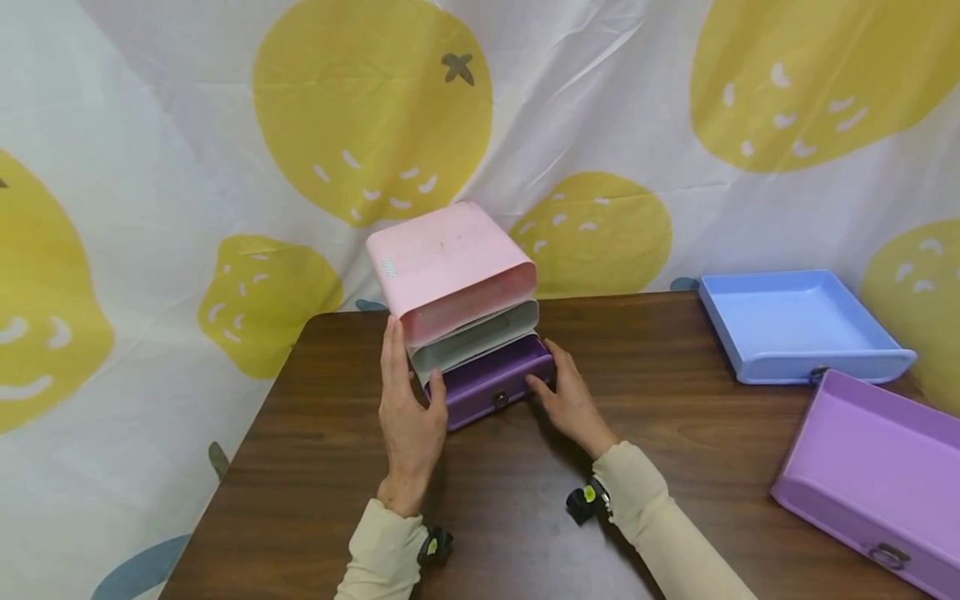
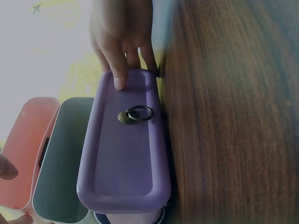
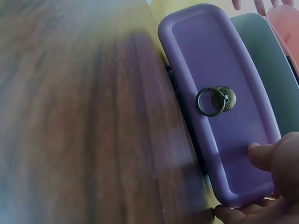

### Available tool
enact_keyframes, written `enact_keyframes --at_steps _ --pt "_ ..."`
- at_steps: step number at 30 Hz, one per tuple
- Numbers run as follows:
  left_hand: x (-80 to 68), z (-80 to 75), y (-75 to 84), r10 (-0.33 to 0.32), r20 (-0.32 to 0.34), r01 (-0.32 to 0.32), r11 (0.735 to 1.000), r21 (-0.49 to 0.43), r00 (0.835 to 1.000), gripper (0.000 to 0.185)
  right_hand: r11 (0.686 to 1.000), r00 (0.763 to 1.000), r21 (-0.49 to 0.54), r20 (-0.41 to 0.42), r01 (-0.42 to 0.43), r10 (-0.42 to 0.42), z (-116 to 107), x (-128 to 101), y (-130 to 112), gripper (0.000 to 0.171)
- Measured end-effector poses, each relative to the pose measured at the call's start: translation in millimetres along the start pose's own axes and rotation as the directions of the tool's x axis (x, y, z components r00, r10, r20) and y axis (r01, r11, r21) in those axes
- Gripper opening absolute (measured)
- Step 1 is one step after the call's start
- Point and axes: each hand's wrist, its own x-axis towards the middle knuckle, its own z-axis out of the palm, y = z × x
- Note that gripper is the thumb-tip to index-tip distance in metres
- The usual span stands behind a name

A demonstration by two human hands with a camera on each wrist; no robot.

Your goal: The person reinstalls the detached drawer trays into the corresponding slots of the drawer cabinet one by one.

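A small drawer cabinet stands on the table, with a pink top tier (image 1: 450,258) and an open grey-green middle tier (image 1: 480,337). At the bottom, a dark purple drawer (image 1: 487,392) with a ring pull (image 2: 138,114) sticks partly out of its slot. My right hand (image 1: 572,400) grips the drawer's right end, its thumb (image 3: 261,156) on the front panel and its fingers round the side. My left hand (image 1: 411,408) rests along the cabinet's left side with straight fingers, its thumb by the drawer's left corner.
To the right lie a light blue drawer (image 1: 802,317) and a lilac drawer (image 1: 885,467), close together and facing up. Behind the brown wooden table (image 1: 300,500) hangs a white cloth (image 1: 570,92) with yellow fruit prints.
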Motion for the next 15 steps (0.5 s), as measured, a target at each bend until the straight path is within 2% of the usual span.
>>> enact_keyframes --at_steps 6,15 --pt "2.3 -0.3 0.3 0.003 -0.001 -0.003 1.000 -0.010 1.000 0.086 1.000 1.000 -0.006 -0.010 0.021 -0.021 1 6 1 0.067" --pt "0.2 -1.9 0.3 -0.030 0.035 0.030 1.000 0.006 0.999 0.087 1.000 0.998 -0.009 -0.050 0.024 -0.024 6 12 5 0.060"
